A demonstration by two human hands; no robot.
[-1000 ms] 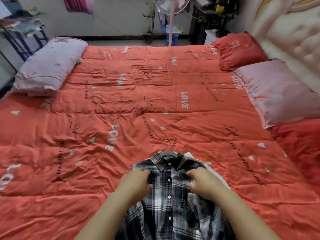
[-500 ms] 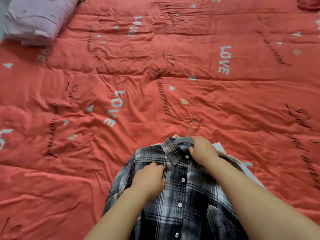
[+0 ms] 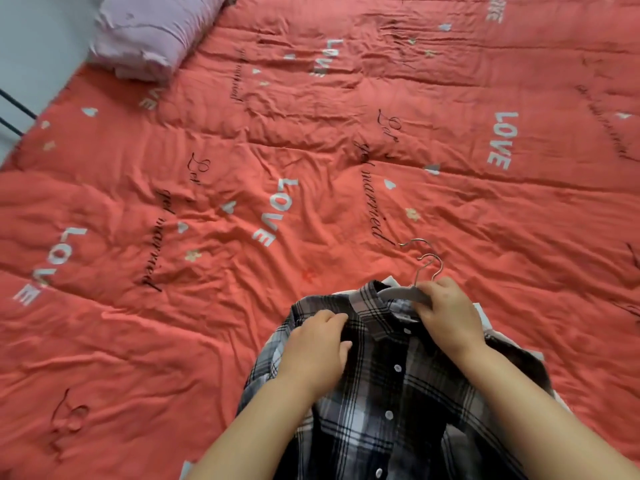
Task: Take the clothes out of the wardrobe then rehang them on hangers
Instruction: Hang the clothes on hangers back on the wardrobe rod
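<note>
I am viewing the scene through the head camera, looking down at a bed. The plaid shirt (image 3: 398, 393) is lying buttoned and face-up on the red quilt (image 3: 242, 150), at the near edge of the bed, with its collar pointing away from the camera.

The right hand (image 3: 446, 313) is gripping the grey hanger (image 3: 401, 294) at its neck, fingers curled round the bar just below the metal hook. The hanger's shoulder is sitting inside the open collar.

The left hand (image 3: 318, 348) is resting on the shirt's shoulder panel beside the collar. Its fingers are bent and drawn toward the thumb, gathering a fold of the fabric between them.

A white garment (image 3: 484, 312) is lying under the shirt, showing at the collar and along the right side. A second hook (image 3: 414, 242) is protruding on the quilt just beyond the first; I cannot tell what it is attached to.

A lilac pillow (image 3: 149, 36) is lying at the far left corner of the quilt, well apart from the shirt.
</note>
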